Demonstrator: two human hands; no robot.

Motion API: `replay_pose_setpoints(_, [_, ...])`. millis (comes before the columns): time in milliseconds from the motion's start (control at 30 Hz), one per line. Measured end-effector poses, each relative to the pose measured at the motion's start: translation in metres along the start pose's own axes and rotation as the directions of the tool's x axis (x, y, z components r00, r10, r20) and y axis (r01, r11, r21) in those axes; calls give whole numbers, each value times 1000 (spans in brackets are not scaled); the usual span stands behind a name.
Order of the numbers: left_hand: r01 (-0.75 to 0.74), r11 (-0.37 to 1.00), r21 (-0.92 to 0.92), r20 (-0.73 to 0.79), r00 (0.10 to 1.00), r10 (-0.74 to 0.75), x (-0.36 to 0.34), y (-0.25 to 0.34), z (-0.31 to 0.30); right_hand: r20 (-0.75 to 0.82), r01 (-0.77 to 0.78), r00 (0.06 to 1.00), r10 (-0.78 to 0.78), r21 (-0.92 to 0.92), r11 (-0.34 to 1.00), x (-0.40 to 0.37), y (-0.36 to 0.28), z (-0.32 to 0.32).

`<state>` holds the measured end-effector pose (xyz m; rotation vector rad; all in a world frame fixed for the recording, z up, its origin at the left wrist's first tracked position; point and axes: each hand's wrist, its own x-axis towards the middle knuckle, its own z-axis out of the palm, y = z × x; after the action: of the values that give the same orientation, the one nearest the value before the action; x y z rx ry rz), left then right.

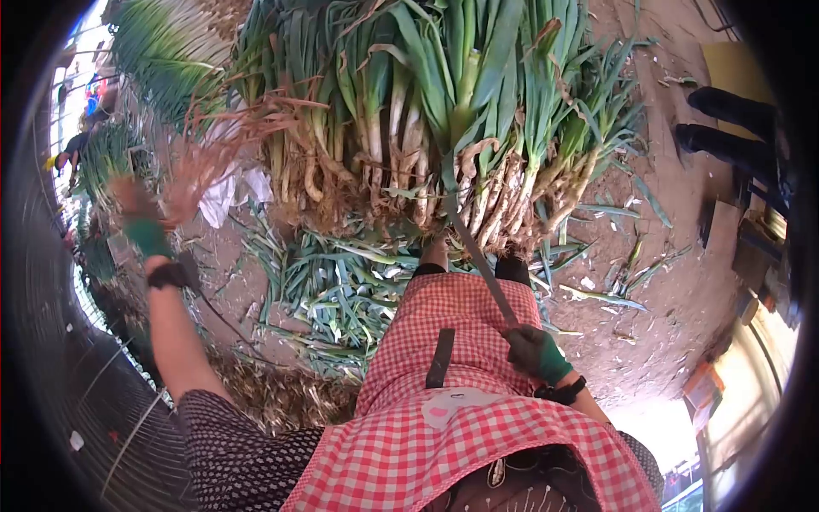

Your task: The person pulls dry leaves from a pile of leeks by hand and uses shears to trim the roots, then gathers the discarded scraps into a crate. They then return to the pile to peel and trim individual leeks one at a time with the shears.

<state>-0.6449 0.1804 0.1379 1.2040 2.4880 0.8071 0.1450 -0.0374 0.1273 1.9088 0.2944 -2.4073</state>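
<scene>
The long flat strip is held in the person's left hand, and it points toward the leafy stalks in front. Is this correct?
Not quite: the head view shows the long flat strip in the right hand, not the left. It does point toward the leafy stalks in front.

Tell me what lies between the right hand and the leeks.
Head view: a long flat strip runs from the right hand to the leeks, crossing the apron.

**Outstretched left, close-held right**

The bare left forearm extends up the frame's left side, its green-cuffed left hand blurred. Right of centre, the dark-gloved, green-cuffed right hand sits lower, fingers curled.
</scene>
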Motion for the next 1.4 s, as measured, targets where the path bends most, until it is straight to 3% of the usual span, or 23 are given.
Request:
replay_pose_setpoints(67, [159,828,-538,339,940,40,-73,-31,67,-16,-10,1000,9,-77,997,11,-4,12])
replay_pose_setpoints(133, [398,647,-650,644,740,192,-155,-15,156,-37,-26,999,21,-134,991,18,-17,21])
replay_pose_setpoints(200, [212,849,-484,733,628,261,-232,93,230,-36,-45,999,39,-173,984,20,-30,25])
replay_pose_setpoints(233, [-42,936,-350,755,578,309,-245,96,263,-41,-60,998,54,-150,987,22,-30,26])
replay_pose_setpoints(267, [-304,930,-207,785,517,343,-256,94,291,-49,-76,996,71,-123,989,22,-28,25])
replay_pose_setpoints(367, [-508,855,101,804,548,231,-279,103,334,-31,-78,997,77,-42,996,24,-16,20])
replay_pose_setpoints(467, [-462,817,344,895,424,-137,-268,124,332,-16,-97,995,97,-64,993,26,-17,26])
replay_pose_setpoints(567, [-415,901,125,918,394,55,-258,101,333,14,-97,995,99,-95,991,26,-29,41])
replay_pose_setpoints(667, [-454,834,315,943,251,-219,-232,121,347,33,-28,999,32,-110,994,33,-28,55])
replay_pose_setpoints(700, [-366,880,301,936,288,-201,-235,91,365,38,7,999,-2,-117,993,38,-26,59])
replay_pose_setpoints(800, [-492,865,104,959,281,44,-244,103,342,44,163,986,-161,-52,985,71,-27,72])
replay_pose_setpoints(833, [-406,912,65,962,269,51,-248,110,331,50,144,988,-143,-27,989,86,-39,77])
replay_pose_setpoints(933, [-409,911,-51,930,314,193,-263,87,339,52,160,986,-160,0,987,132,-75,96])
replay_pose_setpoints(1000, [-357,934,29,918,380,116,-264,86,332,57,243,969,-241,-46,969,166,-82,107])
replay_pose_setpoints(1067, [-170,975,142,903,426,-58,-261,114,302,158,511,860,-486,-255,821,159,-55,91])
replay_pose_setpoints(1100, [-218,921,323,867,458,-196,-258,131,294,132,405,913,-386,-188,895,129,-53,91])
replay_pose_setpoints(1167, [-197,931,308,831,532,-162,-269,96,292,109,190,975,-194,40,981,70,-45,89])
replay_pose_setpoints(1200, [-185,935,304,811,565,-152,-272,73,295,109,155,983,-147,-64,986,46,-38,84])
replay_pose_setpoints(1233, [-46,969,241,818,548,-177,-273,58,298,73,59,996,-48,-149,987,30,-26,72])
replay_pose_setpoints(1267, [94,980,174,830,522,-197,-274,45,302,1,40,999,-40,-72,997,22,-26,59])
replay_pose_setpoints(1333, [-154,986,62,832,554,34,-287,5,321,-153,-5,988,20,96,995,-1,-23,37])
replay_pose_setpoints(1367, [-536,844,28,802,515,301,-281,-22,342,-110,40,993,-35,45,998,-7,-27,36])
replay_pose_setpoints(1400, [-822,569,15,768,374,521,-278,-39,351,-61,70,996,-70,-5,998,-13,-33,35])
